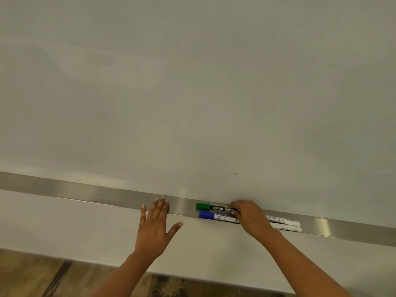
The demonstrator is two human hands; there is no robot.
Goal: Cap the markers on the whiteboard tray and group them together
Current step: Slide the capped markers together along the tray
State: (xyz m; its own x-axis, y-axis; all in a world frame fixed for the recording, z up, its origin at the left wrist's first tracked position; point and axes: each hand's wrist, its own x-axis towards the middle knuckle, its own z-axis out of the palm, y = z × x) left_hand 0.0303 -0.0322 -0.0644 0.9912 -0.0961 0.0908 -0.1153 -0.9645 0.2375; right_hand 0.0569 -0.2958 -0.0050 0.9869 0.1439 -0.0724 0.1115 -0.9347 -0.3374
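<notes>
Most of the frame is filled by the whiteboard (192, 82), and below it the metal tray (85, 192) is seen running from the left edge down to the lower right. Two hands are placed at this tray. The left hand (155, 228), in the lower middle of the frame, is spread flat with the fingertips laid on the tray edge; probably it is kept there for support, as nothing is held by it. The right hand (249, 217), to the right of centre, is curled over two markers, and the barrel of the green marker (214, 207) seems to be pinched by its fingers. The blue marker (216, 217) is lying just beside the green one, nearer to the tray's front edge. Both are capped and are laid parallel, caps to the left, so the grouping is judged to be nearly finished. Their white ends are seen past the wrist.
</notes>
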